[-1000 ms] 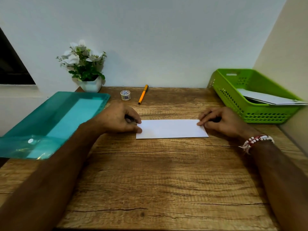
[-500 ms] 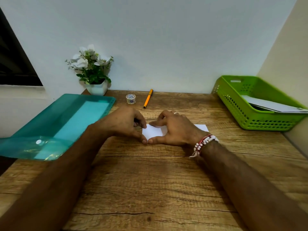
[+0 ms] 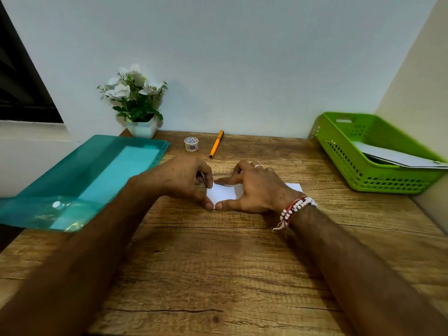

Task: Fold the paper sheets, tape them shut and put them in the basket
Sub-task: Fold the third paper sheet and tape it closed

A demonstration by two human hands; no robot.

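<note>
At far left, teal folder (image 3: pixel 72 180) on the desk (image 3: pixel 218 275) edge. Next, left hand (image 3: pixel 184 183) curled, thumb and forefinger tips pinning the left edge of the white paper (image 3: pixel 221 193): folded, flat, mid-desk, mostly covered. Over it, right hand (image 3: pixel 257 190) spread, forefinger and thumb pressing down. Far right, green basket (image 3: pixel 351 166) holding other sheets (image 3: pixel 397 157).

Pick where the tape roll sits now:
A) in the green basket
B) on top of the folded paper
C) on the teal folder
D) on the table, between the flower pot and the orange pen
D: the tape roll stands on the table near the back wall, with the flower pot to its left and the orange pen to its right.
</note>
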